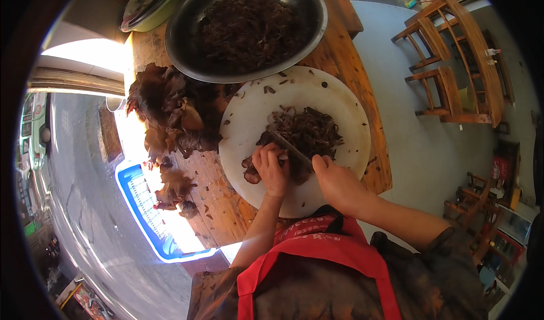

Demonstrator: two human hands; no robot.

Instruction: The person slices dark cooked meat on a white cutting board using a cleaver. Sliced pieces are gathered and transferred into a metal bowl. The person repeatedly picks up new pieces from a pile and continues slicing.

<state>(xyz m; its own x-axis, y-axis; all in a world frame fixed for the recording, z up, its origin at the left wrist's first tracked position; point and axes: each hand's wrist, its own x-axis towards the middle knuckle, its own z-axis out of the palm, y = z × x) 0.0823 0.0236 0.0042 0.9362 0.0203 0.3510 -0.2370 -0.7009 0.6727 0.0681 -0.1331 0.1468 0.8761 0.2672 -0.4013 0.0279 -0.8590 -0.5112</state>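
My right hand (338, 184) grips the handle of a kitchen knife (291, 146), whose blade slants up and to the left across the board. Just left of the blade, my left hand (271, 169) presses down on dark wood ear fungus (251, 174) with its fingers curled. Beyond the blade lies a heap of thin fungus shreds (316, 126). All of this rests on a round white cutting board (340, 90) with stray scraps on it. To the left is a large pile of whole wood ear pieces (174, 107).
A steel basin (312, 35) of shredded fungus stands at the board's far side on the wooden table (221, 209). A light green tub (159, 20) sits at the far left. Below the table's left edge is a blue plastic basket (136, 209). Wooden stools (444, 88) stand off right.
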